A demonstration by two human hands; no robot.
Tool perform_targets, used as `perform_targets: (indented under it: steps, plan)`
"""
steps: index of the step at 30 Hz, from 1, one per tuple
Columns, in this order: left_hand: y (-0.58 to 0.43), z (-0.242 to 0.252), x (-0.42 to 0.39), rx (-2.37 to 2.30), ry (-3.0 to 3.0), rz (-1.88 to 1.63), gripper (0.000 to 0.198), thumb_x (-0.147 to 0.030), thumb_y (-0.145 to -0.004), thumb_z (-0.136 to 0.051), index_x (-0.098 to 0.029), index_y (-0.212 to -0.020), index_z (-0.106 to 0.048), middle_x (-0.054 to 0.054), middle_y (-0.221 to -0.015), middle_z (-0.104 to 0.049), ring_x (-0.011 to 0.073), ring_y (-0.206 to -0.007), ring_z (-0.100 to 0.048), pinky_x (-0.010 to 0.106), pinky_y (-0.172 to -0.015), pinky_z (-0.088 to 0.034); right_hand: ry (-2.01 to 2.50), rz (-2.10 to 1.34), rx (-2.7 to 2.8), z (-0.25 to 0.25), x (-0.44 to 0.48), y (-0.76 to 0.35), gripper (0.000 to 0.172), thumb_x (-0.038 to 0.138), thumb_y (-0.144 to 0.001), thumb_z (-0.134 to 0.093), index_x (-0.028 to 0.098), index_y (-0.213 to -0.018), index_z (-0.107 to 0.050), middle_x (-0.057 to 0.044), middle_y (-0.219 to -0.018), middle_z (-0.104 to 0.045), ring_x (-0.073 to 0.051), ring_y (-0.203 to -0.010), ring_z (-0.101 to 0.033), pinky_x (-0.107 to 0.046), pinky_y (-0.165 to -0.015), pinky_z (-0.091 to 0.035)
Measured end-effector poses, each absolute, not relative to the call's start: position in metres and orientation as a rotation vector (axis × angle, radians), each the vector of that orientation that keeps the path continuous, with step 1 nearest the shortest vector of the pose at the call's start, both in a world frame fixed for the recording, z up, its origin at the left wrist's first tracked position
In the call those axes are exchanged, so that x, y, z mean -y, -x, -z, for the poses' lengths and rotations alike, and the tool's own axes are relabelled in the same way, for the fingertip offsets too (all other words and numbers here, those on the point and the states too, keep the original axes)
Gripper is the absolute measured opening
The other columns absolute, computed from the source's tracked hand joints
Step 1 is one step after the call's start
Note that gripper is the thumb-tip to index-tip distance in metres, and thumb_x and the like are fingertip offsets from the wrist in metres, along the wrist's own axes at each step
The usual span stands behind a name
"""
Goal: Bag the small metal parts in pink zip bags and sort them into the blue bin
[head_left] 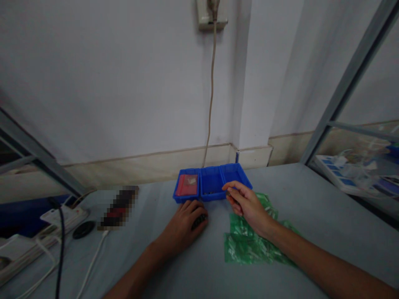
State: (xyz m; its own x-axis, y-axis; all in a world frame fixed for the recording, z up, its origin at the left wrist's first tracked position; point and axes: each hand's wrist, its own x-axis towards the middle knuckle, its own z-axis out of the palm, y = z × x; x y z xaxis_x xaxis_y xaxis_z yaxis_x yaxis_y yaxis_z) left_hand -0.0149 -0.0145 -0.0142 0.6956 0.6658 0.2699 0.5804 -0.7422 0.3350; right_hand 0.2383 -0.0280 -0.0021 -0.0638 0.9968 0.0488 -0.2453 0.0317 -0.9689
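Observation:
My left hand [190,218] rests on the table just in front of the left blue tray, its fingers curled over a small dark thing [198,221] that shows beside the thumb. What that dark thing is cannot be made out. Close to the right blue tray [235,172], my right hand [245,203] is raised with thumb and fingers pinched together. Something tiny and dark seems to sit at the fingertips, too small to name. A red zip bag [187,185] lies in the left tray [175,195]. Small dark bits lie in the middle tray [212,178]. Crumpled green plastic packaging [246,249] spreads under my right wrist.
On the left are a blurred-out device [120,207] with a white cable [93,261], a round black disc [84,229] and a power strip [75,216]. Behind the trays a cord [212,83] runs down the wall. Metal frame posts [346,79] flank the table [327,199].

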Motion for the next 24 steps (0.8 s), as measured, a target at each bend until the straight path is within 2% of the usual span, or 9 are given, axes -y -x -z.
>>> perform_targets:
  steps: [3, 5, 8, 11, 17, 24]
  plan:
    - [0.015, 0.014, 0.014, -1.002, -2.682, -0.552, 0.010, -0.023, -0.103, -0.067, -0.025, -0.113, -0.067, 0.005, -0.121, -0.067, 0.0264, -0.110, -0.059, 0.042, -0.096, -0.049, 1.034, -1.101, 1.273, 0.002, 0.029, -0.238, 0.026, 0.046, -0.099, -0.067, 0.023, -0.112, -0.069, 0.000, -0.087, -0.063, -0.011, -0.055, -0.043, -0.024, -0.047, -0.031]
    - [0.015, 0.014, 0.014, -1.003, -2.678, -0.543, 0.010, -0.023, -0.103, -0.067, -0.025, -0.113, -0.067, 0.005, -0.121, -0.067, 0.0266, -0.110, -0.059, 0.042, -0.097, -0.049, 1.064, -0.850, 1.421, 0.002, 0.030, -0.237, 0.017, 0.035, -0.098, -0.070, 0.023, -0.110, -0.070, -0.003, -0.098, -0.066, -0.015, -0.069, -0.053, -0.027, -0.058, -0.041]
    - [0.015, 0.013, 0.014, -1.009, -2.669, -0.522, 0.011, -0.022, -0.103, -0.066, -0.025, -0.114, -0.067, 0.005, -0.123, -0.067, 0.0267, -0.111, -0.059, 0.043, -0.097, -0.049, 1.085, -0.651, 1.592, 0.003, 0.034, -0.236, 0.017, 0.019, -0.097, -0.067, 0.024, -0.113, -0.068, -0.002, -0.101, -0.067, -0.016, -0.074, -0.055, -0.029, -0.066, -0.045]
    - [0.015, 0.014, 0.014, -1.015, -2.666, -0.523, 0.011, -0.022, -0.104, -0.066, -0.025, -0.115, -0.066, 0.005, -0.124, -0.066, 0.0266, -0.112, -0.059, 0.044, -0.098, -0.049, 1.065, -0.494, 1.721, 0.004, 0.038, -0.236, 0.021, 0.011, -0.097, -0.066, 0.025, -0.113, -0.068, -0.002, -0.101, -0.067, -0.017, -0.074, -0.056, -0.030, -0.069, -0.045]
    - [0.015, 0.014, 0.014, -1.002, -2.665, -0.542, 0.010, -0.023, -0.104, -0.066, -0.025, -0.113, -0.066, 0.005, -0.123, -0.067, 0.0270, -0.111, -0.059, 0.044, -0.097, -0.049, 1.002, -0.368, 1.795, -0.001, 0.042, -0.236, 0.022, 0.010, -0.100, -0.064, 0.025, -0.115, -0.068, -0.004, -0.104, -0.068, -0.019, -0.080, -0.059, -0.032, -0.076, -0.047]
    - [0.015, 0.013, 0.015, -1.011, -2.674, -0.535, 0.010, -0.022, -0.103, -0.066, -0.025, -0.112, -0.067, 0.005, -0.122, -0.067, 0.0273, -0.110, -0.060, 0.044, -0.096, -0.049, 1.066, -0.513, 1.718, -0.001, 0.041, -0.235, 0.014, 0.020, -0.102, -0.065, 0.025, -0.114, -0.068, -0.002, -0.101, -0.068, -0.018, -0.074, -0.057, -0.030, -0.067, -0.045]
